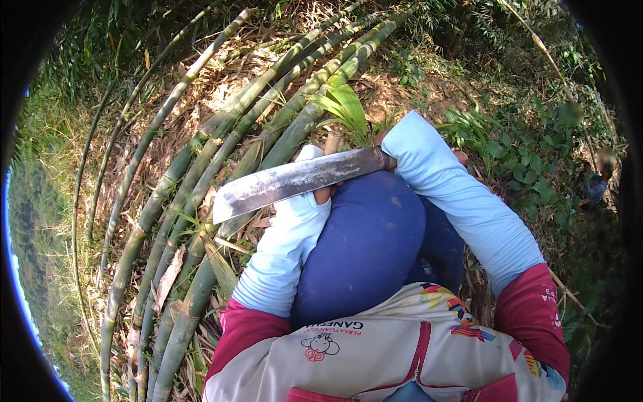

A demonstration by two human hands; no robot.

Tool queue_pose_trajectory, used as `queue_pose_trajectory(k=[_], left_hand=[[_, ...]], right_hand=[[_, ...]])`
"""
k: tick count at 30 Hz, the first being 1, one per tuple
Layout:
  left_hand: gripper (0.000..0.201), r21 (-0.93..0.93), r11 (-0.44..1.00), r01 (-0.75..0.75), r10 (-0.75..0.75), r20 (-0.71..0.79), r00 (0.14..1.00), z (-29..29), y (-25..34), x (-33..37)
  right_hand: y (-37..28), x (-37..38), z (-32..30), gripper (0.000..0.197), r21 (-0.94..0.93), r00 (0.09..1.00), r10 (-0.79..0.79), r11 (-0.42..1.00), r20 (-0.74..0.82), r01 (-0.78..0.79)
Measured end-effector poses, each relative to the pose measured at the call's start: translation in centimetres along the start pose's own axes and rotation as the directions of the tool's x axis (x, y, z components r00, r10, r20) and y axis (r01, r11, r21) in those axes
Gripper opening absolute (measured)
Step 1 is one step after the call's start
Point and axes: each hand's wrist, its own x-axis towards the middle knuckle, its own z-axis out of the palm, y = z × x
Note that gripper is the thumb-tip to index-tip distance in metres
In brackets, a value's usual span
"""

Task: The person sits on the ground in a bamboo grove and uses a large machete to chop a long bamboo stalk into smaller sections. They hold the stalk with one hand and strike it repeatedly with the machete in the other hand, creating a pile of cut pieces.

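Observation:
A machete (295, 182) with a broad, worn grey blade lies across in front of my raised knee, its tip pointing left. My right hand (382, 139) is closed round its handle end, largely covered by a light blue sleeve (445, 181). Behind the blade is my left hand (323, 194), of which only a little skin shows below the metal. Its fingers look curled, but the blade hides their grip. Just above the blade there, a short tan stick (332, 142) pokes up; whether the left hand holds it is unclear.
Several long green bamboo poles (194, 174) lie side by side on my left, over dry leaves. My blue-trousered leg (368, 234) is bent under the blade. Leafy plants (529, 164) grow to the right, where a blurred figure (595, 187) appears at the edge.

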Motion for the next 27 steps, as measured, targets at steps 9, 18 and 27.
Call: queue_pose_trajectory(k=[9, 18, 27], left_hand=[[0.011, -0.115, 0.978, 0.172, -0.166, 0.059, 0.984, 0.6, -1.3, 0.0], [0.015, -0.026, 0.993, 0.114, -0.115, -0.026, 0.993, 1.4, -4.2, 0.2], [0.015, 0.001, 0.992, 0.123, -0.120, 0.230, 0.966, -0.5, -3.9, 0.1]], right_hand=[[-0.1, 0.6, 0.1, 0.011, -0.067, 0.999, -0.021, 0.997, 0.049, 0.024], [-0.1, 1.0, 0.3, 0.012, -0.087, 0.996, -0.045, 0.995, 0.074, 0.052], [0.2, 1.8, 0.8, 0.013, -0.096, 0.992, -0.078, 0.992, 0.101, 0.088]])
